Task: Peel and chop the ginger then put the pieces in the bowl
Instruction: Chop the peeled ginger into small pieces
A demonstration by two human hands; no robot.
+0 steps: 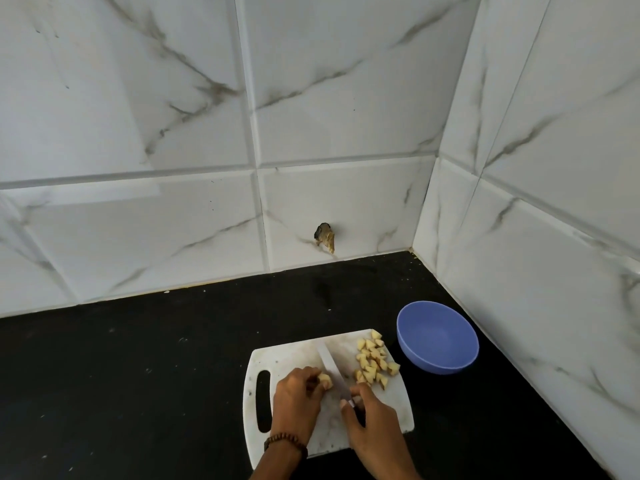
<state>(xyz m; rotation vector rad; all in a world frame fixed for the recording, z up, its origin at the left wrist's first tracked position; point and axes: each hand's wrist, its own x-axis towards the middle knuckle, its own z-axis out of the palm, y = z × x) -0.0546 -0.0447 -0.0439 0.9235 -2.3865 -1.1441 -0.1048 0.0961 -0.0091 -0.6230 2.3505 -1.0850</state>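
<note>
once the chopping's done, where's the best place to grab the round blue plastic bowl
Probably the near-left rim of the round blue plastic bowl, coming from the white cutting board side. It sits upright and empty, its rim exposed all round, while the tiled wall crowds its far right.

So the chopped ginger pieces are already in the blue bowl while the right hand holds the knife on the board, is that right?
Not quite. The head view shows the blue bowl empty; the chopped ginger pieces lie piled on the white cutting board beside it. The right hand does hold the knife on the board.
</note>
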